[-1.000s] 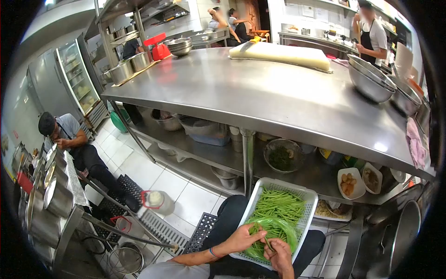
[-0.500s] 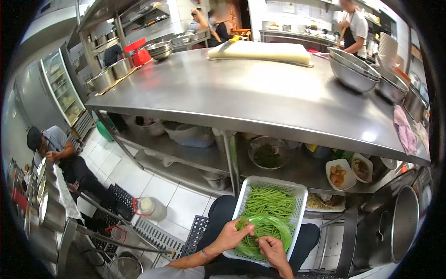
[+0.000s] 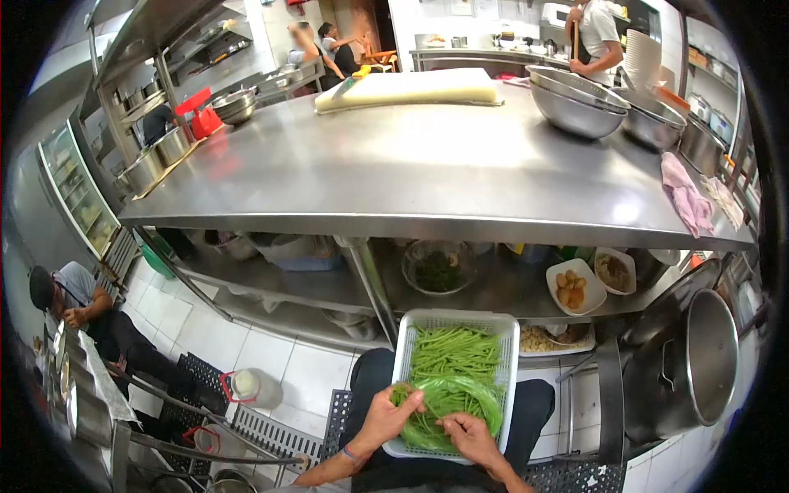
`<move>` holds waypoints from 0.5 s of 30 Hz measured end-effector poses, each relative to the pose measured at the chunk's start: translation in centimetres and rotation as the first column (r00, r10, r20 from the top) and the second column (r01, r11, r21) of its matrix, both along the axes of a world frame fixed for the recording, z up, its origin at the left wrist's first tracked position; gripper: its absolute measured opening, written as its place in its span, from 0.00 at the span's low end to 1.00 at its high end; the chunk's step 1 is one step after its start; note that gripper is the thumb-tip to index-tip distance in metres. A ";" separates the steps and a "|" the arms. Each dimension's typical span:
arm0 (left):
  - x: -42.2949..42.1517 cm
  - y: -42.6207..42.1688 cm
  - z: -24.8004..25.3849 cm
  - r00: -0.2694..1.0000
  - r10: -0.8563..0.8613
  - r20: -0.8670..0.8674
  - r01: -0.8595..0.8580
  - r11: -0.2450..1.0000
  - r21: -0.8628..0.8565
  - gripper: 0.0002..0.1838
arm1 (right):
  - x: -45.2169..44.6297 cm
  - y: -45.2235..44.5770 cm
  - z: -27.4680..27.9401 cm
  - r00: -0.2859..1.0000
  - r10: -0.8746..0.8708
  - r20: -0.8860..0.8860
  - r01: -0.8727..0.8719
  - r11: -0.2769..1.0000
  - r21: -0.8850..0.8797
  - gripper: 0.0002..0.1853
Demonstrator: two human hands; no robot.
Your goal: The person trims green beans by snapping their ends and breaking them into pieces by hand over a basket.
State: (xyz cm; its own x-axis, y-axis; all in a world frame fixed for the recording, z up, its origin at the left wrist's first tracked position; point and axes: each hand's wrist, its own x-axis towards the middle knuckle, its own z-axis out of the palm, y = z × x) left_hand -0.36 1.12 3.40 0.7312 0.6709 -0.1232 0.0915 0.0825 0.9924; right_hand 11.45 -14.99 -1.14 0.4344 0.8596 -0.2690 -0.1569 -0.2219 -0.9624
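A white plastic basket [image 3: 510,361] rests on my lap, with green beans [image 3: 454,353] piled in its far part. In its near part lies a green plastic bag [image 3: 491,401] with more beans in it. My left hand [image 3: 389,419] is closed around several green beans, whose ends poke out above the fingers. Over the bag, the thumb and fingertips of my right hand [image 3: 470,435] are pinched together close to the left fingertips. A thin green bean seems to lie between the two hands; the fingers partly hide it.
Ahead stands a steel table [image 3: 345,177] carrying a pale cutting board [image 3: 411,89] and metal bowls [image 3: 575,111]. Its lower shelf holds a bowl of greens [image 3: 440,267] and dishes of food. A large pot [image 3: 686,366] stands right; a seated person [image 3: 82,304] is left.
The view has shifted, so the table and basket sit a little further left and higher. My hands stay over the bag, with fingers still closed.
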 end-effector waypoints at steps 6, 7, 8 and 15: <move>-0.1 -0.6 -1.7 0.994 -0.101 -0.032 0.103 0.992 0.068 0.12 | 0.0 0.3 -0.6 0.988 0.008 0.154 -0.009 1.000 0.004 0.11; -0.2 -0.9 -0.9 0.993 -0.117 -0.032 0.119 0.990 0.077 0.12 | 0.0 0.4 -0.9 0.979 0.014 0.202 -0.015 1.000 0.003 0.11; -0.2 -1.2 -0.4 0.991 -0.132 -0.034 0.135 0.987 0.087 0.12 | 0.0 0.5 -1.4 0.978 -0.014 0.207 0.013 1.000 0.007 0.10; -0.2 -2.4 0.1 0.908 -0.416 -0.042 0.389 0.804 0.449 0.11 | -0.1 0.9 -3.0 0.993 -0.111 0.044 0.109 0.993 0.053 0.10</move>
State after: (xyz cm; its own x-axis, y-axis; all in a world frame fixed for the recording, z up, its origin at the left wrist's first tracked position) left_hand -0.58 -1.32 3.46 0.9443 0.2874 0.1604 -0.0366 -0.3928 0.9189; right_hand 11.37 -14.08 -4.17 0.5382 0.8178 -0.2037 -0.1320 -0.1568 -0.9788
